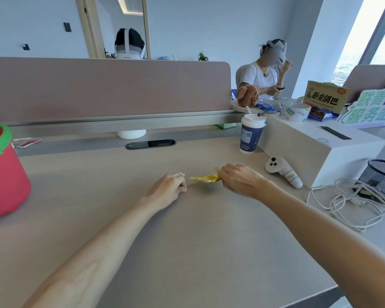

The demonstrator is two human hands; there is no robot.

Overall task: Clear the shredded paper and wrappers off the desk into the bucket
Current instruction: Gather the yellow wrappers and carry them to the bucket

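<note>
My right hand (240, 180) pinches a crumpled yellow wrapper (206, 178) just above the desk (187, 230) near its middle. My left hand (170, 185) rests on the desk to the left of the wrapper, fingers curled around a small pale scrap of paper (181, 174) that pokes out at the knuckles. The red bucket (2, 172) with a green rim stands at the far left edge of the desk. A red and white wrapper (28, 143) lies behind the bucket near the partition.
A blue paper cup (250, 135) and a white controller (282, 171) stand right of my hands, beside a white box (320, 150). Tangled white cable (351, 203) and a black mesh basket (380, 178) lie at the far right. A pink partition (109, 87) backs the desk; another person sits beyond.
</note>
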